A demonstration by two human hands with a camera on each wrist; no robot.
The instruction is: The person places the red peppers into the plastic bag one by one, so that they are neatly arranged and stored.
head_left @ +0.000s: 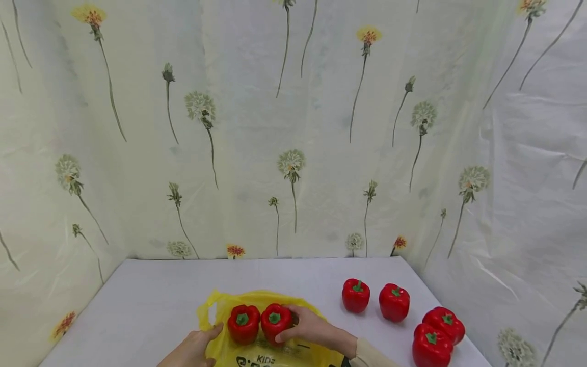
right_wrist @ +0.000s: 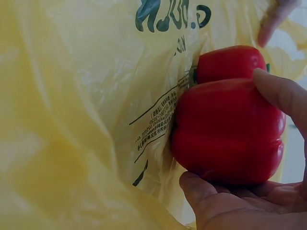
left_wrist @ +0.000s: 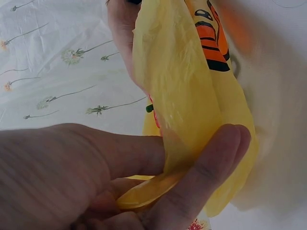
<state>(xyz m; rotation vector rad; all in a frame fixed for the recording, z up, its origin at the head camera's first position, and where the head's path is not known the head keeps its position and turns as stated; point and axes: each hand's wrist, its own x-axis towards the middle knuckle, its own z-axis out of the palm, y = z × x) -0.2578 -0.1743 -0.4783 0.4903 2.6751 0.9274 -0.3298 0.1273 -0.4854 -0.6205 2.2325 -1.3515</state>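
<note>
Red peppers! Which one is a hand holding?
The right pepper of the two at the yellow bag, in the head view. It's the only one gripped: the right hand has it.

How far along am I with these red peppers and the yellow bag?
One red pepper looks already done, apparently inside the yellow bag your left hand holds. In hand: a second pepper, gripped by your right hand beside the first. Apparently still to go: four peppers on the table, off to the right.
</note>
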